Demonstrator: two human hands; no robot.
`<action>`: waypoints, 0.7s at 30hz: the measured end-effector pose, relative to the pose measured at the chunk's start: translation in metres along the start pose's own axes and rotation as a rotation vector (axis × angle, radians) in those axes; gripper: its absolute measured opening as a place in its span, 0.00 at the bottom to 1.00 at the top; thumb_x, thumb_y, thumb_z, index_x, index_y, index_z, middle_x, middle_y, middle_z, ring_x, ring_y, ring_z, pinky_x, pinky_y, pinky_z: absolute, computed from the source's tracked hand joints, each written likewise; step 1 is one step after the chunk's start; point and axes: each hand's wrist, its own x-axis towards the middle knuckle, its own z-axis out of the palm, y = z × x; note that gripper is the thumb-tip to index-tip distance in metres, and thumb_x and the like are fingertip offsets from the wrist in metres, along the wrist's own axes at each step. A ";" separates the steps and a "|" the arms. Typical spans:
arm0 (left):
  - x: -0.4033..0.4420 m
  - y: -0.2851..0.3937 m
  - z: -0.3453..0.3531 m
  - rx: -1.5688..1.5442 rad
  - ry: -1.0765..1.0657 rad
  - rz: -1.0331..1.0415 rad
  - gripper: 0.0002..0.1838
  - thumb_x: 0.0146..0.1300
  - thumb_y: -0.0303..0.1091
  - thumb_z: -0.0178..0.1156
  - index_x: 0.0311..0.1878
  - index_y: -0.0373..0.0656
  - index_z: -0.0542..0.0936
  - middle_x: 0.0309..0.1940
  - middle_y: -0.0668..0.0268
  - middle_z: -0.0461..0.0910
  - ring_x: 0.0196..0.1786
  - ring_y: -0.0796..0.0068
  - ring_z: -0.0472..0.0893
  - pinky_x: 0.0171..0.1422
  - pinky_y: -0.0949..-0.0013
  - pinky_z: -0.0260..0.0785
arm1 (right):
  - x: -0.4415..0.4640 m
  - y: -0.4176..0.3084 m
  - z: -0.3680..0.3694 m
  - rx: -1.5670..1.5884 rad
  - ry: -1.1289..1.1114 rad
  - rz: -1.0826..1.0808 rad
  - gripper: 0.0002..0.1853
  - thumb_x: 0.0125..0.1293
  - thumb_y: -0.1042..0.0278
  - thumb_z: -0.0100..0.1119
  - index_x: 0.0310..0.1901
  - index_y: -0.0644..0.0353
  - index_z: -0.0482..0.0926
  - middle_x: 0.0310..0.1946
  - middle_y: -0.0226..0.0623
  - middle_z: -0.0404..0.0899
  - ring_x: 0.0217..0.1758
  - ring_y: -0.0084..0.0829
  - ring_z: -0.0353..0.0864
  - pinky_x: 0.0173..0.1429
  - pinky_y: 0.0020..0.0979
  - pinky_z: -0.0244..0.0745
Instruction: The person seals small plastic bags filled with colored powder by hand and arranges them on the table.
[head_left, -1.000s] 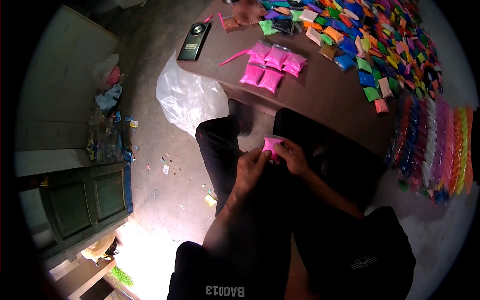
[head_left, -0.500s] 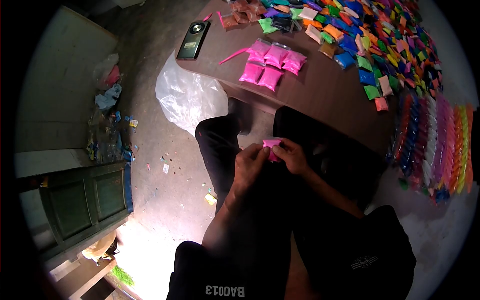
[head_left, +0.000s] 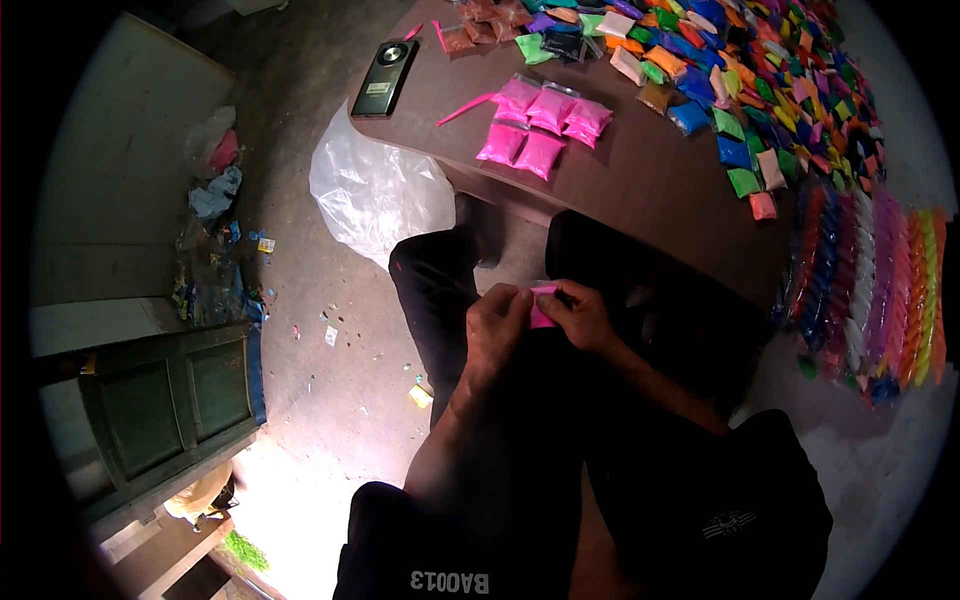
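A small pink packet (head_left: pixel 541 312) is held over my lap between both hands. My left hand (head_left: pixel 496 322) pinches its left side near the top, fingers curled. On the right side, my right hand (head_left: pixel 583 315) grips it with the thumb across the front. The packet's clear top edge shows between the thumbs, and part of it is hidden by the fingers. Beyond my knees, several pink packets (head_left: pixel 538 153) lie grouped on the brown table (head_left: pixel 640 190), with a thin pink strip (head_left: pixel 466 108) beside them.
A dark phone (head_left: pixel 385 80) lies at the table's left end. Brown packets (head_left: pixel 480 25) and a large heap of coloured packets (head_left: pixel 740 75) cover the far side. Long bundles of coloured packets (head_left: pixel 865 285) are at the right. A clear plastic bag (head_left: pixel 375 190) is below the table's left edge.
Both thumbs have shifted along the packet's upper part, and less of the pink packet shows between my hands. It stays over my lap.
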 end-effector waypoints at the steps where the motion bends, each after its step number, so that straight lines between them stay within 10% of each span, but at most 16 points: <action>1: 0.000 0.000 -0.001 0.063 0.010 0.026 0.13 0.72 0.37 0.66 0.45 0.34 0.85 0.34 0.67 0.86 0.39 0.82 0.81 0.45 0.77 0.73 | 0.000 0.000 0.003 0.033 0.013 -0.001 0.07 0.75 0.69 0.61 0.48 0.63 0.84 0.33 0.25 0.82 0.34 0.15 0.77 0.39 0.21 0.72; 21: 0.000 -0.019 0.006 -0.166 0.022 0.054 0.10 0.73 0.34 0.66 0.46 0.36 0.84 0.35 0.70 0.85 0.37 0.85 0.79 0.45 0.79 0.72 | 0.003 0.004 0.002 0.120 -0.015 0.020 0.09 0.75 0.69 0.62 0.51 0.64 0.81 0.37 0.29 0.83 0.38 0.17 0.79 0.44 0.23 0.76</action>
